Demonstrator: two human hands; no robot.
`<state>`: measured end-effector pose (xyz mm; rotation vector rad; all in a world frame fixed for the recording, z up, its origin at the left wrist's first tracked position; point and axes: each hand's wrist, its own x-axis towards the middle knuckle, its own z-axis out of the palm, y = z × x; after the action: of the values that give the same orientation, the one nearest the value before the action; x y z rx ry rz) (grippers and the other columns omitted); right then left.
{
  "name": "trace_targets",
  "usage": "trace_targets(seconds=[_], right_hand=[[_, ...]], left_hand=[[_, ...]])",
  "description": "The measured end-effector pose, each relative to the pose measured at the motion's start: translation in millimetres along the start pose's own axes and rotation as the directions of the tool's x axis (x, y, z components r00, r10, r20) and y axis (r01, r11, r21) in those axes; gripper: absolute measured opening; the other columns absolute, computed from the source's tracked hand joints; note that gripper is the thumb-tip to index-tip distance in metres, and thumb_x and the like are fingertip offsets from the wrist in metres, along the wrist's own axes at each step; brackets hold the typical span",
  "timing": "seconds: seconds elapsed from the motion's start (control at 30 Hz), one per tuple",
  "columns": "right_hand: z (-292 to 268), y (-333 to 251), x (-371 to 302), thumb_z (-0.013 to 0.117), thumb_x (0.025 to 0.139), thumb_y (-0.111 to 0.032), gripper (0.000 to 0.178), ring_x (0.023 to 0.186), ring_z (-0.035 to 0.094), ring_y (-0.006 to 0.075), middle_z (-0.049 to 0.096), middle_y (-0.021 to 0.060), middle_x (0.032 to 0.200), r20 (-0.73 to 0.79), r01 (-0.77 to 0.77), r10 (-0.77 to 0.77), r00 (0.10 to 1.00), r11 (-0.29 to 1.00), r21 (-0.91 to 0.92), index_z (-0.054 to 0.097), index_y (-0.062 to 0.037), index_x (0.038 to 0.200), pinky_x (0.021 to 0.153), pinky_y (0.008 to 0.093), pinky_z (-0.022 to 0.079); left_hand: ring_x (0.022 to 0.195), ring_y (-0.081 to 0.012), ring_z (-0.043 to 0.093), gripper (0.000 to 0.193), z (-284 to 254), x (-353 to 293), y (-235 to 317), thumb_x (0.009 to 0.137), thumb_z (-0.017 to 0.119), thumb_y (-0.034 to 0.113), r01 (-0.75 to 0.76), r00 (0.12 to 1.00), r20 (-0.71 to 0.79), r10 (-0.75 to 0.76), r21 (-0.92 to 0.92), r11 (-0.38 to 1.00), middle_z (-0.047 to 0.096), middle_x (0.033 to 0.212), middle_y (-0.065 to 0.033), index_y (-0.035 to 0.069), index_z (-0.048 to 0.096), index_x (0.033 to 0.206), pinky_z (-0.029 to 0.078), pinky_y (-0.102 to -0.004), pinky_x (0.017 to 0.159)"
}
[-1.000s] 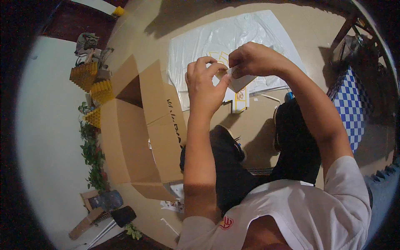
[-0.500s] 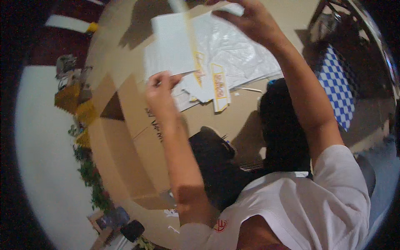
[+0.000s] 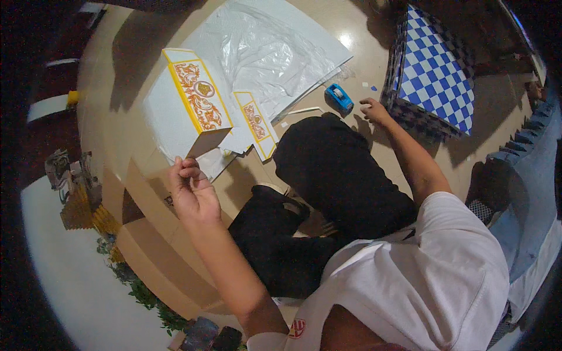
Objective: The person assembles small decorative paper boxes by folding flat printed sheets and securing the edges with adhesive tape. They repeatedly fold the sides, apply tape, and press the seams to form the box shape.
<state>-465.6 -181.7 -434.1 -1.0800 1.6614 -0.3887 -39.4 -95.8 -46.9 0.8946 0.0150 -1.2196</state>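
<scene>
My left hand [image 3: 196, 190] pinches the near corner of a folded white cardboard piece [image 3: 201, 96] between thumb and fingers. The piece has a yellow-edged panel with orange scrollwork, tilted up off the floor. Beneath and beside it lies another white cardboard part with a narrow ornamented flap [image 3: 255, 121]. My right hand [image 3: 375, 111] is stretched out to the right, its fingers loosely bent and apart, with nothing seen in them. Just left of its fingertips, a blue tape dispenser [image 3: 339, 98] rests on the floor, apart from the hand.
A large white board [image 3: 316, 35] under crumpled clear plastic [image 3: 260, 55] lies ahead. Blue-and-white checkered sheets [image 3: 436, 73] are stacked at the right. An open brown carton [image 3: 161, 263] stands at my left. My legs in black [image 3: 339, 164] are folded in front.
The cardboard piece has turned, showing its ornamented panel. My right hand has dropped from high above it down to the right, beside the tape dispenser. My view has shifted to the right.
</scene>
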Motion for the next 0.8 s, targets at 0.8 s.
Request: trace_targets(seconds=[0.8], right_hand=[[23.8, -18.7, 58.2, 0.067, 0.085, -0.019, 0.018, 0.065, 0.060, 0.0174, 0.063, 0.0070, 0.081, 0.151, -0.169, 0.164, 0.975, 0.985, 0.024, 0.058, -0.0089, 0.097, 0.051, 0.0344, 0.051]], left_hand=[[0.079, -0.0188, 0.063, 0.010, 17.7, 16.8, -61.6, 0.084, 0.066, 0.000, 0.063, 0.989, -0.139, -0.040, 0.170, 0.983, 0.060, 0.088, -0.0107, -0.001, 0.057, 0.087, 0.057, -0.0225, 0.068]])
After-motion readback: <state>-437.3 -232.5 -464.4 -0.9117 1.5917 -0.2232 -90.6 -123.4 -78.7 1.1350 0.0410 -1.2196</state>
